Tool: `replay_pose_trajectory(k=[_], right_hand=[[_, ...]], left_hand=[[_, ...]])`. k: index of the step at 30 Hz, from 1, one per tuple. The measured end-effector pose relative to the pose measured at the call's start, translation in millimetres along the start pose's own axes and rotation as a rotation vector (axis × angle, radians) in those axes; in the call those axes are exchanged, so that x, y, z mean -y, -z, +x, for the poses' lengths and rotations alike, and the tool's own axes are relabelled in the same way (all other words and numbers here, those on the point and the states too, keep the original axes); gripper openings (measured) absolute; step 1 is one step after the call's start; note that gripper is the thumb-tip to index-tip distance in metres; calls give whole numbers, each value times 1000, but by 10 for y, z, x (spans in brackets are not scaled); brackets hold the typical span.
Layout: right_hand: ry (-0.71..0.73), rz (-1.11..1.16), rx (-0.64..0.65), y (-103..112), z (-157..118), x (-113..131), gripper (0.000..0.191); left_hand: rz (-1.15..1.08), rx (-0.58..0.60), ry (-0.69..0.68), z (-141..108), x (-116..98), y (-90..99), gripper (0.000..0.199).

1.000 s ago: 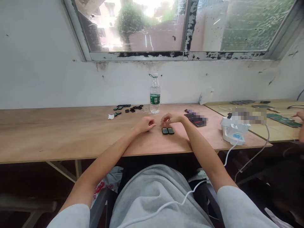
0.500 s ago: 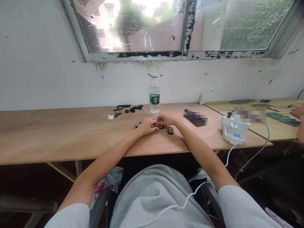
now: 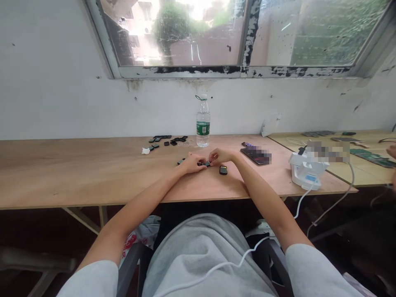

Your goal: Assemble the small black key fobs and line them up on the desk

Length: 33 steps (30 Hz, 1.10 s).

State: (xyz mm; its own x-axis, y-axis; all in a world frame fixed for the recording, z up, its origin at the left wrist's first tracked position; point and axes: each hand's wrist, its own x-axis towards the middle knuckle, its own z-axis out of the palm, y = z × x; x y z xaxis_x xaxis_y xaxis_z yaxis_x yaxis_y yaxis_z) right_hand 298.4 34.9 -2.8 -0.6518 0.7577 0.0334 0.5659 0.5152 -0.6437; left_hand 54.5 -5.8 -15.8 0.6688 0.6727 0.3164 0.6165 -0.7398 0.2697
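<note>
Between my hands, just above the wooden table (image 3: 130,173), is a small dark, green-faced rectangular piece (image 3: 207,164). My left hand (image 3: 194,162) is closed on its left side, thumb and fingers pinching it. The bent fingertips of my right hand (image 3: 219,156) pinch at its right edge. A small black-framed device with a grey screen (image 3: 223,170) lies on the table just right of the hands. Another small dark piece (image 3: 181,161) shows partly behind my left hand.
A water bottle (image 3: 203,128) stands by the wall. Several small dark pieces (image 3: 154,147) and a white scrap (image 3: 145,151) lie back left. A phone (image 3: 254,156) and white power strip (image 3: 306,175) are on the right. Another person's hand (image 3: 392,151) shows at the right edge.
My right hand has drawn slightly right, away from the left, so more of the green-faced piece shows between them. The whole view has shifted a little.
</note>
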Motion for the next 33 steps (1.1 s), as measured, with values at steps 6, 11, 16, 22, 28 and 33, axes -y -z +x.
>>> replay_pose_trajectory(k=[6, 11, 16, 22, 28, 33], right_hand=[[67, -4, 8, -68, 15, 11, 40], [92, 24, 30, -125, 41, 13, 35], [40, -33, -36, -159, 86, 3, 30], [161, 57, -66, -163, 98, 37, 24], [191, 52, -205, -124, 85, 54, 20], [102, -51, -271, -22, 50, -55, 13]], left_hand=[[15, -18, 51, 0, 93, -27, 16], [17, -29, 72, -9, 81, -19, 17], [5, -45, 94, -25, 28, 4, 16], [25, -48, 95, -29, 12, -8, 16], [65, -70, 139, -16, 15, -21, 20], [166, -119, 222, 3, -7, 20, 29]])
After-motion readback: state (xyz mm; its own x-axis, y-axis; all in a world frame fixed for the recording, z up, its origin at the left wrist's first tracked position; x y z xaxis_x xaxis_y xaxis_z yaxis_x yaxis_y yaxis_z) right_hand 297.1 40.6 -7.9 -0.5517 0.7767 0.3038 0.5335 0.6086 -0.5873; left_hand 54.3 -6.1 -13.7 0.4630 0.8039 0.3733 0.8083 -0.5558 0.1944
